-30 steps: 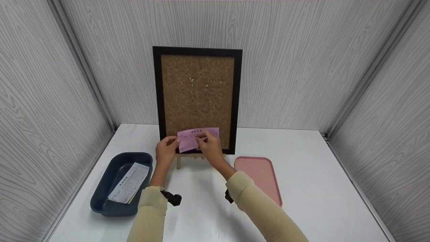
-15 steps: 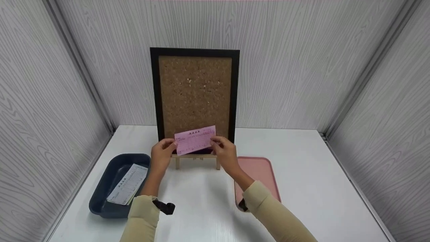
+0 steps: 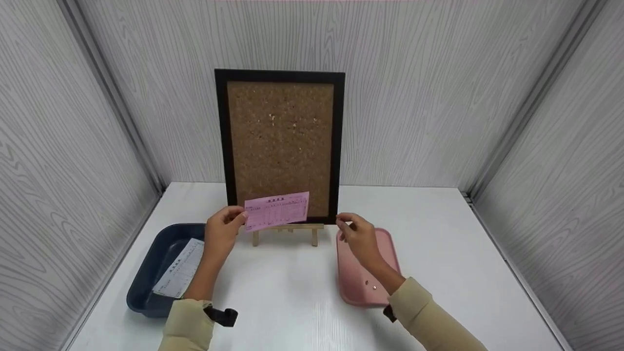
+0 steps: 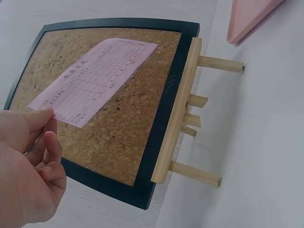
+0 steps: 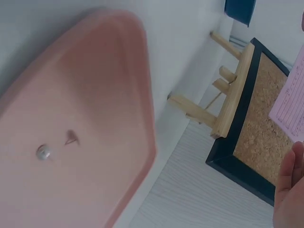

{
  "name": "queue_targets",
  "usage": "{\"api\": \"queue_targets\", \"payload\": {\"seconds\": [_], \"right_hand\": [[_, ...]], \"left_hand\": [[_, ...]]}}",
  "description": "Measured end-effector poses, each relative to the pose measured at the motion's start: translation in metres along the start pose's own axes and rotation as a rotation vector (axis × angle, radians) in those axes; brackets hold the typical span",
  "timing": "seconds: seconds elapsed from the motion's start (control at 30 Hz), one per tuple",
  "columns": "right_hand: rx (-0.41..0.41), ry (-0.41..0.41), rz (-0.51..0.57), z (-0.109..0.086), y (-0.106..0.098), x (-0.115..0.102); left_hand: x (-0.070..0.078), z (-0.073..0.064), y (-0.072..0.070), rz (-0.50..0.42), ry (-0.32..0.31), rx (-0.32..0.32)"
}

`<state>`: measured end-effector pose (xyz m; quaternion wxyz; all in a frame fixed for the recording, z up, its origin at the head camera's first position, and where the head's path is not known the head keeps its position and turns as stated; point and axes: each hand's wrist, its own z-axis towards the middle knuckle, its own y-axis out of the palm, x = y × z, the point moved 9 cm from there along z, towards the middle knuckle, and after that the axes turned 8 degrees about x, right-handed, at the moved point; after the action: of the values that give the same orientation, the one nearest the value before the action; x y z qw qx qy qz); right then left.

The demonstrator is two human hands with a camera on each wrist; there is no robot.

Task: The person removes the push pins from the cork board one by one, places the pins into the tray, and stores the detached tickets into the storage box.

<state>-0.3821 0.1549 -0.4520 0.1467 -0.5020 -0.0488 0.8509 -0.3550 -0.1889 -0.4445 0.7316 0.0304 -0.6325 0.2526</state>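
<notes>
My left hand (image 3: pixel 222 234) pinches a pink printed form (image 3: pixel 278 210) by its left edge, between thumb and forefinger. The form hangs tilted in front of the lower part of a black-framed cork board (image 3: pixel 282 146). In the left wrist view, the fingertips (image 4: pixel 45 115) grip one corner, and the printed grid faces up. My right hand (image 3: pixel 361 241) hovers over the far end of a pink tray (image 3: pixel 352 273), apart from the form, its fingers loosely bent with nothing visible between them. Two small thumbtacks (image 5: pixel 43 152) lie in the tray; one is silvery, the other blurred.
The board stands on a small wooden easel (image 3: pixel 285 226) near the back wall. At the left, a dark blue bin (image 3: pixel 146 278) holds white slips (image 3: pixel 181 270), partly hidden by my left forearm. Wood-grain panels (image 3: pixel 399 107) surround the white table (image 3: pixel 468 253).
My right hand has let go of the pink form and moved right and toward me, over the tray. My left hand has shifted left and slightly down with the form.
</notes>
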Motion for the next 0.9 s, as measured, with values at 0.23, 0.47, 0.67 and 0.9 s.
{"api": "queue_targets", "payload": {"seconds": [0.23,0.47,0.67,0.9], "right_hand": [[-0.002,0.019,-0.080,-0.012,-0.035,0.015],[-0.050,0.030,-0.093,-0.032,-0.054,0.031],[-0.081,0.027,-0.182,-0.050,-0.067,0.040],[-0.100,0.079,-0.250,-0.063,-0.075,0.063]], "left_hand": [[0.001,-0.013,-0.029,0.064,0.040,0.035],[-0.009,-0.028,-0.062,0.065,0.013,0.097],[-0.020,-0.038,-0.088,0.079,-0.016,0.143],[-0.045,-0.045,-0.116,0.120,-0.110,0.208]]}}
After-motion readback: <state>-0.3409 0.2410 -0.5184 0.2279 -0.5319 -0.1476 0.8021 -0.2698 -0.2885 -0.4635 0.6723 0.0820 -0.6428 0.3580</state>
